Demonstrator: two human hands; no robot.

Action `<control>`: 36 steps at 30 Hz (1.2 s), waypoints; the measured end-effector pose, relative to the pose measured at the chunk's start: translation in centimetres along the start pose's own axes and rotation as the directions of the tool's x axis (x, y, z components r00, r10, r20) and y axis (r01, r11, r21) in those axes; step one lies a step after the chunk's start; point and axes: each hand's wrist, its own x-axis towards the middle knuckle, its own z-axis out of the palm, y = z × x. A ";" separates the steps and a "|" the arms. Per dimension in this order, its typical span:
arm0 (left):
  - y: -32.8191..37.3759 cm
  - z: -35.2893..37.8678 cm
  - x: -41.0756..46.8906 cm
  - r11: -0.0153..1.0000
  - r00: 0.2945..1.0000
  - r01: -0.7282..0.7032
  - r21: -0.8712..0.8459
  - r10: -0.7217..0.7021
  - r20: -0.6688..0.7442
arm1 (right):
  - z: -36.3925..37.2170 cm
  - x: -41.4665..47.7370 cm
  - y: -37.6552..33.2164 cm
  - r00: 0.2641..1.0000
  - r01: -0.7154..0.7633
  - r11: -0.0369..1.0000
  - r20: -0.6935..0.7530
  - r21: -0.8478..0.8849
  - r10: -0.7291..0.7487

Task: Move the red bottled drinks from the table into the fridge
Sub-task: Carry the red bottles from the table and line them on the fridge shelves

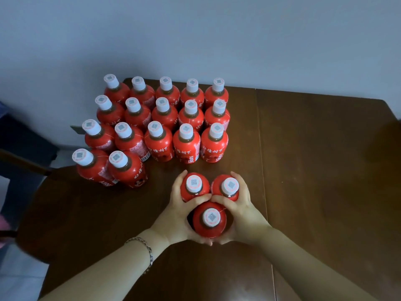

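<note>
Your two hands are closed round three red, white-capped bottles bunched together in the near middle of the brown bench (314, 170). Your left hand (175, 216) curls round the left side of the bunch. Its fingers reach up the outer side of the far-left bottle (194, 183), and its thumb lies across the gap between that bottle and the near bottle (211, 217). Your right hand (247, 216) mirrors it on the right, with its fingers up the outer side of the far-right bottle (230, 184). Its thumb is laid inward, with the tip meeting or almost meeting the left thumb. The lower edges of both hands come together at the near side of the near bottle.

Each grip is curled and full, and the pair together holds all three bottles, which stand upright and touch one another. You cannot tell whether they rest on the bench or are lifted off it.

Far and left of your hands, the standing bottles (159, 142) fill the bench's far left corner. There are seventeen, upright and closely packed in three rows of five, with two more in the nearest row at the left. They stand apart from the three you hold.

A chain bracelet (147, 246) circles your left wrist. A grey-blue wall (217, 35) rises behind the bench.
</note>
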 end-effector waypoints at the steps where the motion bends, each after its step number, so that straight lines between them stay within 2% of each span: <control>1: -0.2 0.2 -0.1 1.000 0.999 -0.023 0.007 0.023 -0.032 | 0.2 -0.2 0.0 1.000 0.002 1.000 -0.026 -0.002 -0.002; 4: -0.6 0.5 -0.3 0.999 0.995 -0.036 0.014 0.037 -0.093 | 1.1 -1.0 0.0 0.989 0.017 1.000 -0.149 -0.009 -0.018; 8: -0.6 0.3 -0.3 0.998 0.994 -0.064 0.010 0.064 -0.084 | 2.0 -1.8 -0.5 0.971 -0.017 1.000 -0.239 0.006 0.018; 15: 0.1 0.3 -0.1 1.000 0.998 -0.013 0.029 0.015 -0.055 | 1.4 -1.8 -1.8 0.977 -0.137 0.986 -0.179 -0.092 0.119; 19: 0.8 0.6 -0.2 0.997 0.998 0.023 0.076 -0.019 -0.053 | 1.6 -1.9 -2.4 0.967 -0.178 0.981 -0.199 -0.078 0.159; 26: 1.1 1.0 -0.2 0.992 0.995 0.024 0.122 -0.011 -0.102 | 1.5 -2.0 -3.0 0.966 -0.244 0.967 -0.110 -0.073 0.235; 30: 2.5 0.6 0.3 0.991 0.999 0.037 0.128 -0.032 -0.041 | 0.3 -2.9 -3.4 0.952 -0.302 0.951 -0.065 -0.057 0.299; 36: 8.7 -0.8 1.4 0.993 0.993 -0.083 0.078 0.076 0.090 | -4.0 -7.9 -4.9 0.930 -0.302 0.952 -0.207 0.043 0.304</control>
